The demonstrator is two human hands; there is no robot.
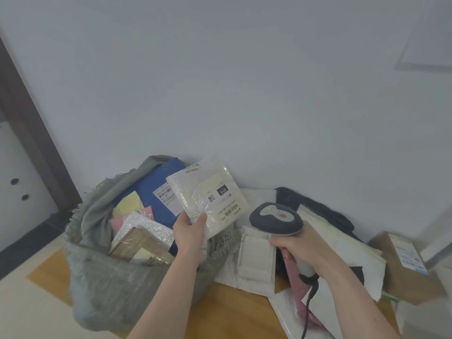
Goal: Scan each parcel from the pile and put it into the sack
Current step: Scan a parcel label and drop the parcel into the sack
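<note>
— Where's the parcel (208, 194)?
— Above the sack's (115, 272) right rim, its lower corner pinched by the left hand (189, 232).
— Label?
— "010" on black, "010-010-L30-551", perhaps "78-2-2212".
— The scanner (276, 219)?
— Gripped in the right hand (300, 248), over the pile (342, 243).

My left hand (189, 231) is raised in front of me, forearm bare and angled up from the lower middle; its grip is a pinch, thumb on the near face and fingers behind the lower corner of what it holds. My right hand (299, 248) sits lower and to the right, fingers wrapped round a handle, wrist bent, forearm running down to the bottom right corner.
</note>
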